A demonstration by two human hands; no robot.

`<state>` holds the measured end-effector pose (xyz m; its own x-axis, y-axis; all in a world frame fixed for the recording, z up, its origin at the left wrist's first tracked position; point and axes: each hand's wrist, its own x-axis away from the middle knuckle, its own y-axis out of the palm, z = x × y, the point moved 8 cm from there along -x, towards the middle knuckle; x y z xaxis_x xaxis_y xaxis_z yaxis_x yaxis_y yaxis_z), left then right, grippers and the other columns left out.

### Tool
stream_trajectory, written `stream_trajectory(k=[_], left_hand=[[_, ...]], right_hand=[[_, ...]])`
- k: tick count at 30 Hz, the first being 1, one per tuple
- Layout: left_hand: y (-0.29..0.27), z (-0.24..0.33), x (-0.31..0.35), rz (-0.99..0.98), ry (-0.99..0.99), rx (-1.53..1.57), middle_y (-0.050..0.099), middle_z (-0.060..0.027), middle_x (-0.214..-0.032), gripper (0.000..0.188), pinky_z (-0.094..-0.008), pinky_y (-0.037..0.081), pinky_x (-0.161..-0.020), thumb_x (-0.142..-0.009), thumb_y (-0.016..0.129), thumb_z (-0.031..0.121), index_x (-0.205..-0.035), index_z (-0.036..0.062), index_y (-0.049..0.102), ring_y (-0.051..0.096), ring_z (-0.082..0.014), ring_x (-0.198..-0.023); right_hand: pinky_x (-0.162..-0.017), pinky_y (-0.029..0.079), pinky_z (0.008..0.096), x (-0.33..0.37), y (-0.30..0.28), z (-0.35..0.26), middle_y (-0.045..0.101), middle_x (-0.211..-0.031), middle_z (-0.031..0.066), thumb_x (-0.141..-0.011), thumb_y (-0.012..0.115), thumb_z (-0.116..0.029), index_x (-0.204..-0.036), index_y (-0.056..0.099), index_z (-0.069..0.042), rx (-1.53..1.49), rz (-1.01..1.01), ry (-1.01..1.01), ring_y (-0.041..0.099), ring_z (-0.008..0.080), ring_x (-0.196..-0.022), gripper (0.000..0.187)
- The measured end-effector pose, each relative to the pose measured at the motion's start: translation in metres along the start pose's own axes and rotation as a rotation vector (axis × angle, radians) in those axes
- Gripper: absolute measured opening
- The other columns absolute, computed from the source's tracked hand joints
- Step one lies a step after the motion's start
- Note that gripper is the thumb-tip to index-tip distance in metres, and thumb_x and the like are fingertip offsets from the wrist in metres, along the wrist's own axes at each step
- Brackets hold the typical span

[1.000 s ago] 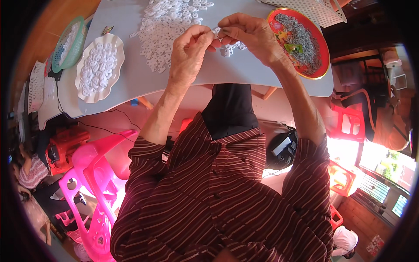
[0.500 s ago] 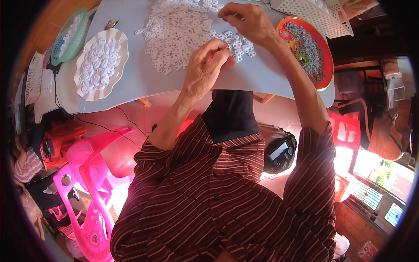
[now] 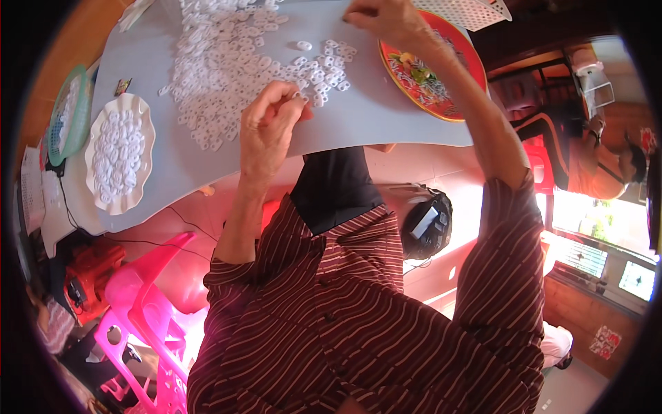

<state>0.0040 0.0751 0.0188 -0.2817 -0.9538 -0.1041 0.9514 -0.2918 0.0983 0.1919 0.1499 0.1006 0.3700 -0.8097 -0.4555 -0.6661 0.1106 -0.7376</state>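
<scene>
My left hand is closed in a pinch over the table's near side. A small white plastic piece shows at its fingertips. Farther off and to the right, my right hand reaches over the table, fingers curled together; what they hold, if anything, is hidden. Between the hands lies a small cluster of white pieces with holes, and one white oval piece rests apart from it. Beneath my right forearm, a red plate with a yellow rim holds many small grey metal-looking bits. A large pile of white pieces spreads left of the cluster.
At the left, a wavy-edged white dish holds white oval pieces, near a green basket. A white perforated basket stands at the far right. Pink plastic chairs are at lower left. Another person sits at right.
The view has shifted, so the table sits farther left. My right hand has moved away from my left hand, which stays pinched. The lone oval piece now shows on the table.
</scene>
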Motion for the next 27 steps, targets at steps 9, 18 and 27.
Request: stream_trajectory(k=[9, 18, 27], left_hand=[[0.002, 0.002, -0.001, -0.026, 0.074, -0.146, 0.056, -0.0031, -0.071, 0.004, -0.0225, 0.044, -0.063, -0.084, 0.053, 0.002, -0.086, -0.0007, 0.054, 0.053, -0.0083, -0.067], [0.004, 0.005, -0.002, -0.031, 0.108, -0.202, 0.056, -0.0017, -0.068, 0.004, -0.0223, 0.041, -0.06, -0.083, 0.052, 0.004, -0.086, 0.0017, 0.054, 0.05, -0.0074, -0.064], [0.013, 0.006, -0.006, -0.051, 0.096, -0.249, 0.056, -0.0025, -0.068, 0.004, -0.0223, 0.041, -0.058, -0.083, 0.053, 0.004, -0.085, 0.0018, 0.054, 0.049, -0.0074, -0.063]], right_hand=[[-0.059, 0.048, 0.0378, 0.04, -0.037, 0.042, 0.061, -0.068, 0.0149, -0.072, 0.06, -0.01, -0.074, 0.06, 0.002, 0.305, -0.231, 0.249, 0.06, 0.0263, -0.062, 0.013], [-0.066, 0.049, 0.0402, 0.047, -0.025, 0.047, 0.061, -0.073, 0.0165, -0.067, 0.063, -0.011, -0.075, 0.062, -0.001, 0.301, -0.139, 0.199, 0.061, 0.0321, -0.073, 0.012], [-0.065, 0.05, 0.0397, 0.056, -0.033, 0.062, 0.062, -0.073, 0.0158, -0.069, 0.061, -0.013, -0.074, 0.061, 0.001, 0.391, -0.212, 0.258, 0.062, 0.0313, -0.071, 0.015]])
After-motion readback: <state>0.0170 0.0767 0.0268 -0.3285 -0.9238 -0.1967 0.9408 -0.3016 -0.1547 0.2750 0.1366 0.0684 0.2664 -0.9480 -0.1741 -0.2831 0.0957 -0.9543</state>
